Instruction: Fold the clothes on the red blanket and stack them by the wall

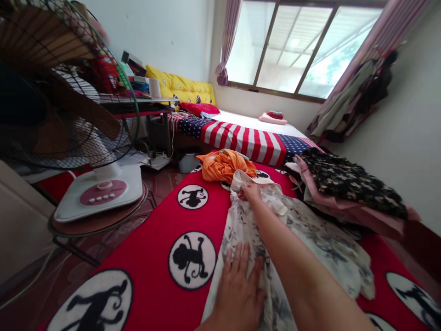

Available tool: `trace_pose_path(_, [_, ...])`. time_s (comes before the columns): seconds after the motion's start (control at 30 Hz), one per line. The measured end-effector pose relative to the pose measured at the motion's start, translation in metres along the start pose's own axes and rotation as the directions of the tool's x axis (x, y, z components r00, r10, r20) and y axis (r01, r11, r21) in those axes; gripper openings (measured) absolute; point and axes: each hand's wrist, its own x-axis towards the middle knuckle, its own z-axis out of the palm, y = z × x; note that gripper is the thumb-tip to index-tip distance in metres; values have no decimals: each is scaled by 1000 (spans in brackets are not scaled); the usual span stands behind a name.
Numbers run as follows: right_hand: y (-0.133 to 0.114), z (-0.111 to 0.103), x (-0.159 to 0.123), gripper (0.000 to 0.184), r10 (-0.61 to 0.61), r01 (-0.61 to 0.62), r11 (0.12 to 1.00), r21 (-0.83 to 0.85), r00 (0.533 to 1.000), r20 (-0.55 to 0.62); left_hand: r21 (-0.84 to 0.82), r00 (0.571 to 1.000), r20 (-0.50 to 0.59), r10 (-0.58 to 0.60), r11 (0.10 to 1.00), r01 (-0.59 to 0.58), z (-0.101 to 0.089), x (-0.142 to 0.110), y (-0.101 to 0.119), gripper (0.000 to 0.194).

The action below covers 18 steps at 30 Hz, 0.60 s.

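Observation:
A pale shirt with a grey floral print (317, 239) is spread over a red blanket with monkey pictures (155, 243). My left hand (239, 285) lies flat on its near part, fingers stretched out and pressing the cloth. Farther up, near the collar end, my right hand (250, 192) has its fingers closed on the fabric; the fingertips are partly hidden. Just beyond it sits a bunched orange garment (225, 166). To the right is a pile of clothes topped by a black floral one (351, 181).
On the left, a large fan (99, 193) stands on a round stool (99, 225). Behind it is a cluttered desk (155, 99). At the back, a bed has a stars-and-stripes cover (241, 140) and folded items (274, 117). Clothes hang (358, 92) on the right wall.

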Motion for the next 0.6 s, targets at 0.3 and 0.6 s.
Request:
trace_pose_path(0.3, [22, -17, -90, 61, -444, 422, 882, -207, 893, -73, 78, 996, -88, -18, 997, 25, 1, 4, 3, 58])
trace_pose_path(0.6, [82, -97, -120, 29, -517, 392, 720, -572, 853, -67, 192, 986, -167, 17, 981, 16, 4, 2, 1, 53])
